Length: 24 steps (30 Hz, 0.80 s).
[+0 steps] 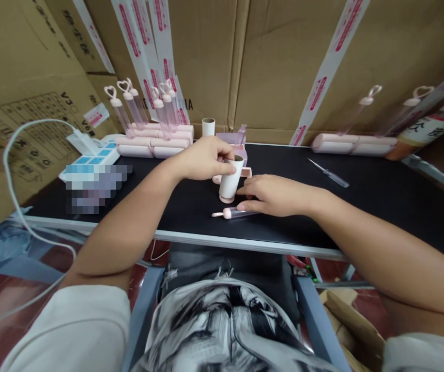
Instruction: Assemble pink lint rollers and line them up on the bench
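Observation:
My left hand (202, 157) is closed round the top of a white roll (230, 181) that stands upright on a pink base on the black table (380, 206). My right hand (278, 195) lies flat beside the roll, fingertips touching its lower part. Under those fingers lies a clear handle with a pink end (229, 213), flat on the table. A pink holder piece (241, 155) sits just behind the roll.
Several assembled pink rollers with heart handles (148, 124) stand at the back left, two more (355, 140) at the back right. A cardboard core (208, 126), a small knife (330, 174) and a white power strip (90, 152) with cable are on the table. Cardboard boxes form the back wall.

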Each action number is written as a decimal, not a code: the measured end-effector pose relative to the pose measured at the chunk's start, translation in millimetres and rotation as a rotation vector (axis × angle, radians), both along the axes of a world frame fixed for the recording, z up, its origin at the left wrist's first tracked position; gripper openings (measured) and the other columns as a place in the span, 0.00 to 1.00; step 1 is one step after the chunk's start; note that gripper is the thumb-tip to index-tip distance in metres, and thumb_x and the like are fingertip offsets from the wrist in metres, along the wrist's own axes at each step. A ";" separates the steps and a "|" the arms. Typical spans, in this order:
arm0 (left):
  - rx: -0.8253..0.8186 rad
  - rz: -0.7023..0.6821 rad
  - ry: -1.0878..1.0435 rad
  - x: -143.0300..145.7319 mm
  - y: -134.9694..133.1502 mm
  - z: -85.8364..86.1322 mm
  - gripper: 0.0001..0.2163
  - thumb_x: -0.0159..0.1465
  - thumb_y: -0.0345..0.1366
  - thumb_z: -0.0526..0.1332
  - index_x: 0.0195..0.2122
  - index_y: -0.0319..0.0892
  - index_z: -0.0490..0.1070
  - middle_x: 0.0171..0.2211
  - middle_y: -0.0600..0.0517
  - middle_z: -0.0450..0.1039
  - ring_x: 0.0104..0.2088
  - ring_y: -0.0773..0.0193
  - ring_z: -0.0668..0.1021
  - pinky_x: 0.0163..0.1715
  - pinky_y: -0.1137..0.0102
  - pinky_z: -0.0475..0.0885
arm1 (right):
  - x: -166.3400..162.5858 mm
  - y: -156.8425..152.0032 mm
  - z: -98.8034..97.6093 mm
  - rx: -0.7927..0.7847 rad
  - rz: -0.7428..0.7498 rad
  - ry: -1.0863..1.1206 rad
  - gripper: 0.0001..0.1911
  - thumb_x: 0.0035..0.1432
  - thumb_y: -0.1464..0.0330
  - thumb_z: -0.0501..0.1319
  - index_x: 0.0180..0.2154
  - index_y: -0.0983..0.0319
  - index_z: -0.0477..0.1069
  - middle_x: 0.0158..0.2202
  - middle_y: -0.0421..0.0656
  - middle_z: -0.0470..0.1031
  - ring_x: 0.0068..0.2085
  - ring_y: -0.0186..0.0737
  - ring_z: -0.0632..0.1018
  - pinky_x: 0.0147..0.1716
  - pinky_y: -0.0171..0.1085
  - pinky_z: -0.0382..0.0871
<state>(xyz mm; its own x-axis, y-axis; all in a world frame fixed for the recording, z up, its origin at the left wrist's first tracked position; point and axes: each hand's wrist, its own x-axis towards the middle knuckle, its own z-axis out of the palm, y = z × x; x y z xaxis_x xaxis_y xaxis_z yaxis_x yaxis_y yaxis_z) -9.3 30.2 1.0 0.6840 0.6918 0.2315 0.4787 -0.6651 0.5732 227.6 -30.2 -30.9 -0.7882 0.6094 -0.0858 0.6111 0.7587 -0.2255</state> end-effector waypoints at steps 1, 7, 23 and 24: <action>-0.005 -0.008 0.000 -0.2 0.5 -0.2 0.07 0.57 0.34 0.71 0.25 0.41 0.76 0.22 0.57 0.67 0.25 0.69 0.67 0.29 0.68 0.61 | 0.0 -0.1 0.4 -0.001 -0.008 -0.009 0.20 0.76 0.58 0.61 0.56 0.63 0.83 0.52 0.54 0.87 0.51 0.56 0.85 0.49 0.45 0.72; -0.010 -0.037 -0.023 -3.6 -3.7 4.9 0.06 0.57 0.36 0.72 0.27 0.41 0.79 0.22 0.56 0.70 0.25 0.69 0.67 0.29 0.69 0.61 | -0.9 -0.9 2.8 -0.008 -0.074 -0.068 0.21 0.77 0.55 0.60 0.50 0.63 0.84 0.47 0.53 0.86 0.43 0.50 0.84 0.40 0.40 0.66; -0.027 -0.067 -0.008 -8.6 -9.7 13.9 0.08 0.53 0.39 0.77 0.25 0.43 0.82 0.21 0.55 0.72 0.23 0.70 0.68 0.26 0.69 0.61 | -2.6 -3.6 3.4 -0.015 -0.129 -0.095 0.22 0.77 0.53 0.59 0.49 0.63 0.82 0.49 0.54 0.85 0.43 0.49 0.83 0.40 0.40 0.66; -0.033 -0.069 -0.006 -8.6 -10.0 14.0 0.08 0.53 0.40 0.77 0.25 0.43 0.82 0.21 0.55 0.72 0.23 0.70 0.68 0.26 0.69 0.61 | -2.4 -3.7 3.1 -0.014 -0.127 -0.089 0.21 0.77 0.54 0.59 0.49 0.63 0.82 0.49 0.54 0.85 0.43 0.50 0.83 0.40 0.40 0.66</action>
<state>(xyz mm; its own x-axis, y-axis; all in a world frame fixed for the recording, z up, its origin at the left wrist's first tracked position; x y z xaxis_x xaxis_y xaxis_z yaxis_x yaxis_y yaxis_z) -17.8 20.1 15.0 0.7291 0.6503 0.2135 0.4289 -0.6772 0.5979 225.1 -33.9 -27.8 -0.6936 0.7022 -0.1607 0.7202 0.6711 -0.1760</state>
